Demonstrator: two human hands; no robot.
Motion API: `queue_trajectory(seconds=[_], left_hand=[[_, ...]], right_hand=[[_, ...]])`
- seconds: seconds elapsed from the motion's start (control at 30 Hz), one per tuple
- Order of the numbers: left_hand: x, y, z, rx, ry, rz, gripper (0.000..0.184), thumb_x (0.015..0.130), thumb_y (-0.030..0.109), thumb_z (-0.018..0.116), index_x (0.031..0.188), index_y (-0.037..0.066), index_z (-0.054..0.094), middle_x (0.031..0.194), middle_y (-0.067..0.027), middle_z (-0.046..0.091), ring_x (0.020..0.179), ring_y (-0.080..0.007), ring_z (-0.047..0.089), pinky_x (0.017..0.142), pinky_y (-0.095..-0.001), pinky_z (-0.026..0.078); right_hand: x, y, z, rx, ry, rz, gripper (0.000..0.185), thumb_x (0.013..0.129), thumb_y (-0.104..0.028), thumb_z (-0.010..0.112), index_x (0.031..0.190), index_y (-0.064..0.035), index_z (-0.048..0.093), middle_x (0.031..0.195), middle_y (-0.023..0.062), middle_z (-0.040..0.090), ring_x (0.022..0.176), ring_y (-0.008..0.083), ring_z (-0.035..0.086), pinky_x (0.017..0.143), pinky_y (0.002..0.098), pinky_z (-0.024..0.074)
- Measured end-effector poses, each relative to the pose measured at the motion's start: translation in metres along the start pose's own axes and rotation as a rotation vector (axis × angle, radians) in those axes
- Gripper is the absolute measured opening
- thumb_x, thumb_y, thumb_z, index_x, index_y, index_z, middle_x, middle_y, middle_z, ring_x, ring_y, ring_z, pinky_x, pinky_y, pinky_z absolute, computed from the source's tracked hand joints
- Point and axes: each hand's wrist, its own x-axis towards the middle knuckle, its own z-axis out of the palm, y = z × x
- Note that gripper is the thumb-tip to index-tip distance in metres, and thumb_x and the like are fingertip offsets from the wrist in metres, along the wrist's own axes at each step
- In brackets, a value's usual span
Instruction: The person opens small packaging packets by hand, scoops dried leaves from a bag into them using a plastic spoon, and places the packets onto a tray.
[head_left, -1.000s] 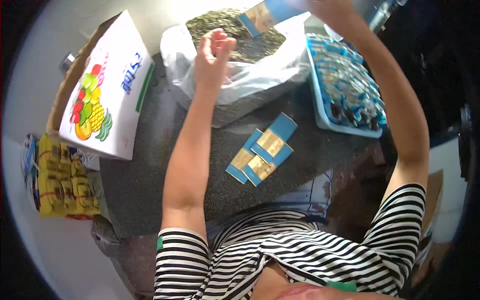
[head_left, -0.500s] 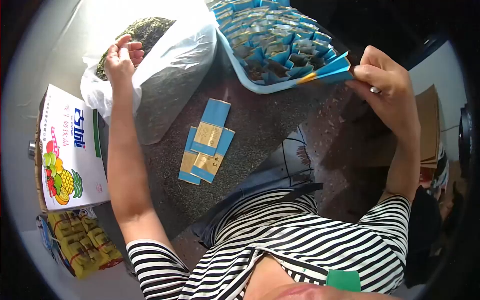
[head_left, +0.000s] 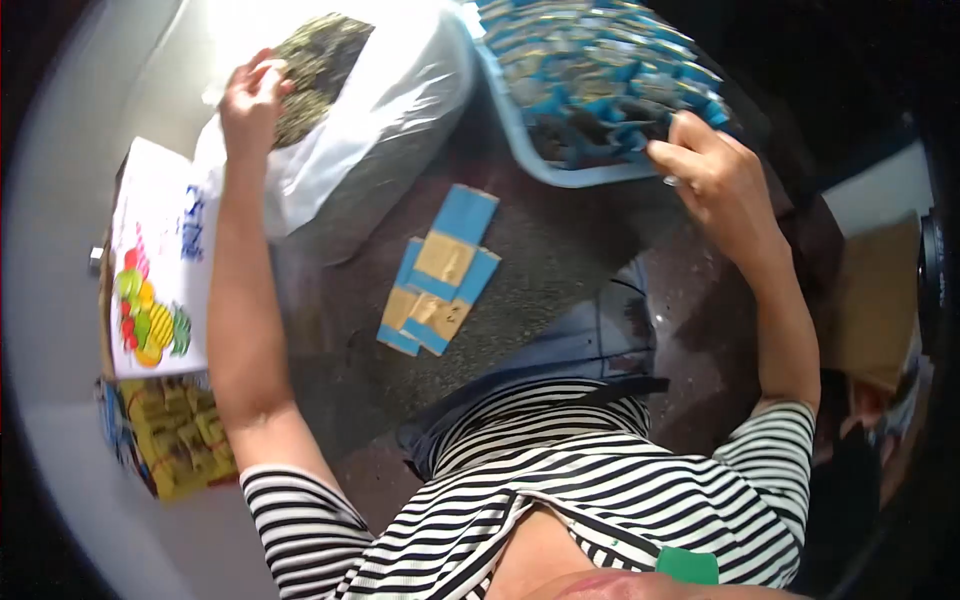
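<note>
My left hand [head_left: 252, 95] is at the open mouth of a white plastic bag [head_left: 400, 110], beside a heap of dark dried tea leaves [head_left: 325, 70]. Its fingers are bent and drawn together; blur hides anything small in them. At the front right of a light-blue basket [head_left: 540, 172], my right hand [head_left: 712, 170] has thumb and forefinger pinched against the packed blue tea packets [head_left: 600, 80]. Whether a packet is still in that pinch is hidden. Three flat blue-and-gold packets [head_left: 445, 260] overlap on the dark tabletop between my arms.
To the left stands a white carton [head_left: 155, 270] printed with fruit. Below it lie several yellow wrapped bundles [head_left: 180, 430]. Brown cardboard [head_left: 875, 310] is at the right. The speckled dark table [head_left: 540, 270] ends diagonally before my lap.
My right hand has moved left to the basket, and the blue-and-gold packet it held at the rim no longer stands out. My left hand's fingers have drawn closer together beside the leaves. The view has shifted.
</note>
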Motion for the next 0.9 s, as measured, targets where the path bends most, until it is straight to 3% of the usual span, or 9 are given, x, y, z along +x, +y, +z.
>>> queue_trajectory(seconds=[0.2,0.3,0.4,0.43,0.57,0.67,0.73,0.8,0.9], left_hand=[[-0.077,0.057,-0.032,0.287,-0.437,0.267,0.036,0.097,0.032,0.06,0.117,0.003,0.067,0.113,-0.0068,0.069,0.101,-0.0156,0.062,0.094,-0.0345,0.048],[-0.108,0.067,-0.025,1.049,-0.323,0.749,0.039,0.098,0.035,0.056,0.122,0.007,0.066,0.109,-0.0102,0.07,0.099,-0.019,0.065,0.099,-0.0412,0.047],[-0.09,0.066,-0.033,1.004,-0.407,0.697,0.037,0.099,0.032,0.052,0.127,0.012,0.065,0.094,-0.0124,0.072,0.087,-0.0232,0.069,0.102,-0.0453,0.046],[-0.087,0.085,-0.035,1.317,-0.511,0.111,0.035,0.098,0.026,0.05,0.126,0.013,0.066,0.078,-0.0128,0.071,0.072,-0.0257,0.07,0.099,-0.0458,0.047],[-0.038,0.08,-0.049,0.883,-0.224,0.688,0.032,0.09,0.017,0.056,0.118,0.007,0.067,0.091,-0.0161,0.072,0.071,-0.0265,0.069,0.079,-0.0392,0.053],[-0.053,0.125,-0.027,0.874,-0.291,0.563,0.031,0.083,0.014,0.054,0.109,0.001,0.064,0.095,-0.021,0.068,0.086,-0.0398,0.065,0.08,-0.0452,0.051],[-0.05,0.099,-0.038,0.856,-0.296,0.371,0.033,0.09,0.018,0.056,0.12,0.009,0.067,0.099,-0.0146,0.073,0.078,-0.0279,0.071,0.084,-0.0381,0.054],[-0.063,0.09,-0.039,0.889,-0.343,0.614,0.034,0.088,0.02,0.057,0.12,0.012,0.068,0.105,-0.0123,0.073,0.08,-0.0278,0.072,0.09,-0.0369,0.053],[-0.092,0.087,-0.031,0.806,-0.438,0.642,0.028,0.088,0.017,0.058,0.114,0.019,0.069,0.097,-0.0067,0.071,0.074,-0.0276,0.07,0.07,-0.0425,0.057]], right_hand=[[-0.002,-0.021,-0.001,0.079,0.089,0.069,0.032,0.08,0.006,0.069,0.111,-0.0024,0.067,0.086,0.0107,0.055,0.072,0.0265,0.058,0.063,0.0341,0.0469],[-0.008,-0.036,0.001,0.155,0.154,0.081,0.033,0.082,0.005,0.07,0.114,-0.0041,0.068,0.086,0.0088,0.056,0.068,0.0217,0.055,0.059,0.0307,0.0446],[0.002,-0.051,0.005,0.223,0.214,0.006,0.036,0.08,0.005,0.074,0.114,-0.005,0.068,0.083,0.0068,0.056,0.064,0.0176,0.053,0.054,0.0282,0.0423],[0.006,-0.057,0.006,0.242,0.212,-0.034,0.036,0.08,0.004,0.074,0.114,-0.0049,0.068,0.081,0.0068,0.056,0.064,0.0174,0.053,0.054,0.028,0.0423],[0.015,-0.074,0.012,0.286,0.209,-0.1,0.039,0.076,0.005,0.076,0.114,-0.0046,0.068,0.078,0.0069,0.055,0.063,0.0182,0.053,0.054,0.0283,0.043],[0.013,-0.081,0.018,0.324,0.188,-0.097,0.043,0.072,0.006,0.077,0.112,-0.0051,0.069,0.079,0.0073,0.056,0.064,0.02,0.055,0.055,0.0293,0.0447],[0.017,-0.091,0.021,0.449,0.209,-0.047,0.04,0.072,0.004,0.078,0.111,-0.005,0.07,0.08,0.0072,0.056,0.066,0.0206,0.057,0.057,0.0295,0.0463],[0.035,-0.104,0.019,0.539,0.271,-0.071,0.037,0.076,-0.001,0.078,0.112,-0.0048,0.07,0.088,0.0088,0.059,0.071,0.0213,0.059,0.059,0.0294,0.0482],[0.079,-0.122,0.02,0.54,0.314,-0.12,0.038,0.079,-0.014,0.078,0.116,-0.007,0.069,0.113,0.01,0.065,0.097,0.0265,0.066,0.078,0.0334,0.0558]])
